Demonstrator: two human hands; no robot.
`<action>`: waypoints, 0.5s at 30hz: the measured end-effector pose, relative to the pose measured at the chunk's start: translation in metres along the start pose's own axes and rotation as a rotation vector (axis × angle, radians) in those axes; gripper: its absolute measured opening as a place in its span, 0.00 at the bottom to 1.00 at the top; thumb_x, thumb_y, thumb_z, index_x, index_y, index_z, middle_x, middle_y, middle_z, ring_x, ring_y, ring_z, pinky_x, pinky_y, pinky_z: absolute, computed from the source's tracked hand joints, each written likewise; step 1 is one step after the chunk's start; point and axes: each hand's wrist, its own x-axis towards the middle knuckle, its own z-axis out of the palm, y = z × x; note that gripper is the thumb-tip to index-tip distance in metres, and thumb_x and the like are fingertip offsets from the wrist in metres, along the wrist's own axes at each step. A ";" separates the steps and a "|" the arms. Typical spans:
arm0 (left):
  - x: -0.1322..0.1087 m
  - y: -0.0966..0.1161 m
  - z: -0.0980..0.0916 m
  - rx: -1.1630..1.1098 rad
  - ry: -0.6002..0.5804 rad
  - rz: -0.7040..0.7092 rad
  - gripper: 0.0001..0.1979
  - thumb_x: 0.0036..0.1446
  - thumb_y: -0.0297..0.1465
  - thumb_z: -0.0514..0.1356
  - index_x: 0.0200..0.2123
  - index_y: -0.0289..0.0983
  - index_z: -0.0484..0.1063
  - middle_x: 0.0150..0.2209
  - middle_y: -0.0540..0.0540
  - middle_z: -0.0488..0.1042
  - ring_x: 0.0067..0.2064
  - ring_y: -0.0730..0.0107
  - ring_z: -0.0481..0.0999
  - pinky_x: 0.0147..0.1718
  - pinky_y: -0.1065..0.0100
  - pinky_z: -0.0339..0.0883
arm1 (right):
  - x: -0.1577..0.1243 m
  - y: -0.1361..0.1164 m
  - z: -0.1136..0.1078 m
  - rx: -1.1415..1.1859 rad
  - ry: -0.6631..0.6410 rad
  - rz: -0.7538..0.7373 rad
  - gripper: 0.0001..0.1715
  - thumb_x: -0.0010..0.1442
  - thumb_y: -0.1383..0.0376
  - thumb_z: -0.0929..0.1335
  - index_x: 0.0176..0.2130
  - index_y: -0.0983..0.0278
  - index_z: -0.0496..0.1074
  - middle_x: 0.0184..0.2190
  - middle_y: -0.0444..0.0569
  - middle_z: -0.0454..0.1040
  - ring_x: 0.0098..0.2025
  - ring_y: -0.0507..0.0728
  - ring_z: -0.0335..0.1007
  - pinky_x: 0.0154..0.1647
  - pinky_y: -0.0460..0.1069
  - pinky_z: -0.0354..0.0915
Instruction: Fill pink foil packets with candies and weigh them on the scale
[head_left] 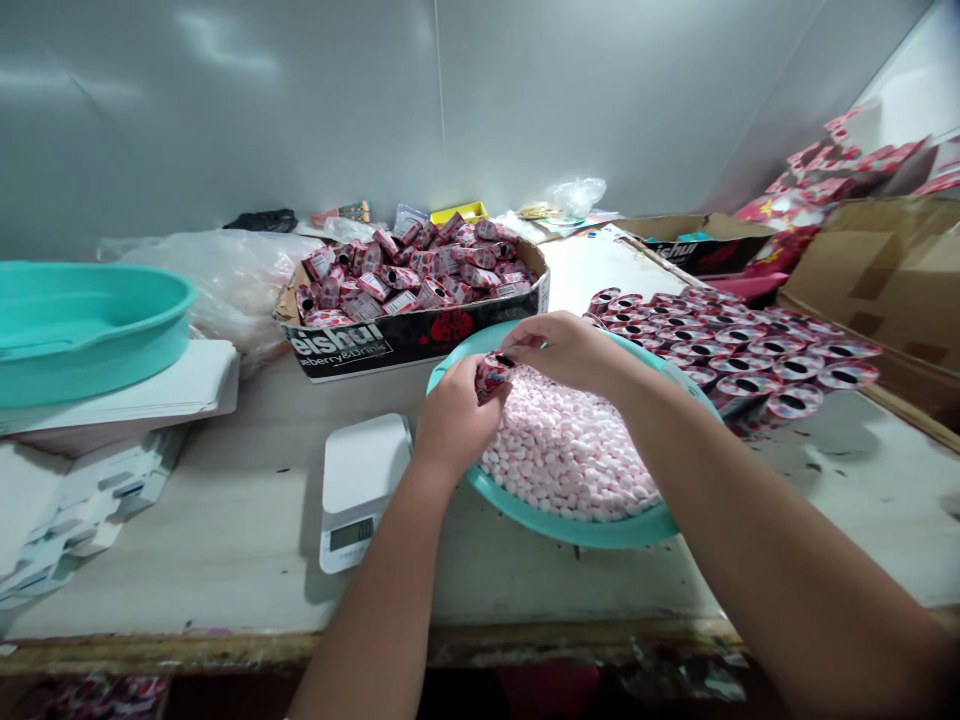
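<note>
Over the left part of a turquoise basin [540, 527], my left hand [454, 415] is wrapped round a small pink-and-red printed candy box [495, 372], its top facing up. My right hand [559, 350] is at the top of that box, fingertips pinched together near its opening; whether they hold a candy is hidden. Small pale pink and white candies [570, 450] fill the basin below both hands. Left of the basin lies a white kitchen scale [365, 465] with nothing on its plate.
Behind stands a carton [420, 335] heaped with similar small boxes [420, 265]. Rows of upright boxes with dark openings [742, 350] stand right of the basin. Another turquoise basin [97, 350] sits on stacked white card [187, 385] at left. A large cardboard box [885, 270] is at far right.
</note>
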 end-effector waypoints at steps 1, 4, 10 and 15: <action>0.000 0.000 0.000 0.000 0.001 0.002 0.14 0.64 0.37 0.61 0.50 0.40 0.73 0.48 0.42 0.78 0.49 0.55 0.77 0.46 0.59 0.70 | -0.001 -0.001 0.000 0.031 0.001 0.006 0.14 0.57 0.60 0.68 0.36 0.68 0.79 0.34 0.49 0.77 0.34 0.50 0.69 0.35 0.42 0.63; 0.000 -0.001 0.000 -0.004 -0.001 0.012 0.15 0.64 0.37 0.61 0.51 0.40 0.73 0.49 0.42 0.78 0.50 0.55 0.77 0.48 0.58 0.70 | -0.002 -0.003 -0.001 0.099 -0.004 0.029 0.18 0.59 0.57 0.68 0.38 0.69 0.79 0.34 0.50 0.76 0.32 0.49 0.65 0.33 0.42 0.60; 0.001 -0.001 0.001 -0.013 -0.010 0.002 0.16 0.62 0.34 0.61 0.53 0.41 0.73 0.50 0.42 0.78 0.51 0.56 0.77 0.49 0.59 0.70 | 0.000 0.000 0.000 -0.013 0.135 0.138 0.22 0.59 0.65 0.65 0.51 0.70 0.77 0.38 0.51 0.75 0.29 0.46 0.61 0.29 0.41 0.57; 0.001 0.000 0.000 -0.017 -0.011 0.003 0.16 0.61 0.32 0.62 0.52 0.40 0.73 0.50 0.42 0.78 0.51 0.57 0.76 0.51 0.59 0.70 | 0.001 0.005 0.001 -0.130 0.101 0.068 0.18 0.57 0.68 0.65 0.46 0.68 0.78 0.36 0.50 0.75 0.30 0.47 0.63 0.28 0.40 0.56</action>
